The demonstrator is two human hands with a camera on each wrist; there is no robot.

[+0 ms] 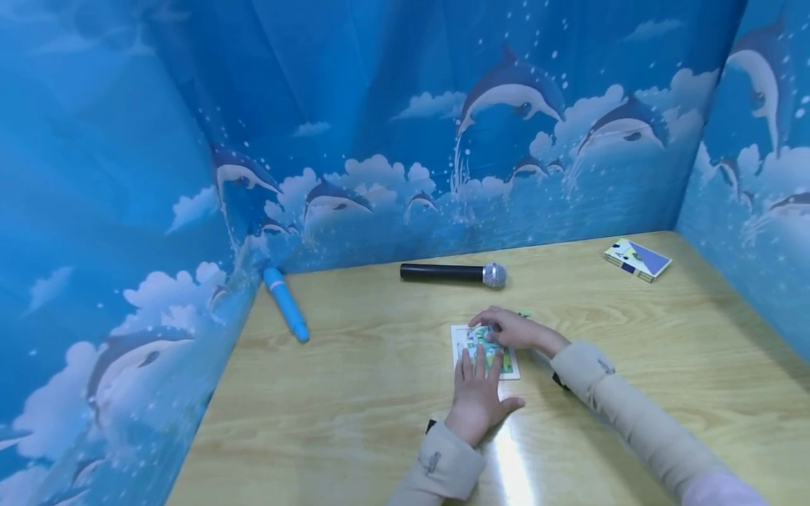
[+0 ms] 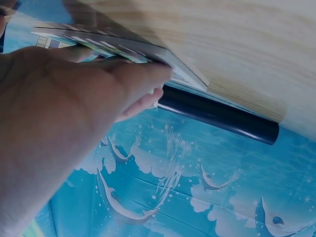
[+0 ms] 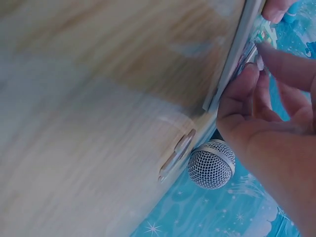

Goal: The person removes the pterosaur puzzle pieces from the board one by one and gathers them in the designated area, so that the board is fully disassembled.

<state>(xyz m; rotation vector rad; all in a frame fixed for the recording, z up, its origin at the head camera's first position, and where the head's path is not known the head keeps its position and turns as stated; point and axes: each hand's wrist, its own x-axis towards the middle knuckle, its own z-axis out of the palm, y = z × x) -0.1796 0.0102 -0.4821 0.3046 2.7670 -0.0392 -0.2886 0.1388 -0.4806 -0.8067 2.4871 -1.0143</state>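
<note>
A small puzzle board (image 1: pixel 455 343) with a white border and a green and blue picture lies flat on the table. My left hand (image 1: pixel 476 402) rests on its near part, fingers straight and spread, thumb out to the right. In the left wrist view that hand's fingers lie along the board's face. Over the far right part of the board is my right hand (image 1: pixel 515 330). Its thumb and fingertips pinch a small puzzle piece (image 3: pixel 260 62), mostly hidden by the fingers. Beyond that hand, a loose puzzle piece (image 3: pixel 177 155) lies on the table, showing green in the head view.
A black microphone (image 1: pixel 443 272) with a silver mesh head lies behind the board. At the left edge is a blue stick-shaped object (image 1: pixel 286 303). A flat patterned box or booklet (image 1: pixel 638 259) lies at back right. Dolphin-printed curtains (image 1: pixel 380 126) border the wooden table (image 1: pixel 342 407).
</note>
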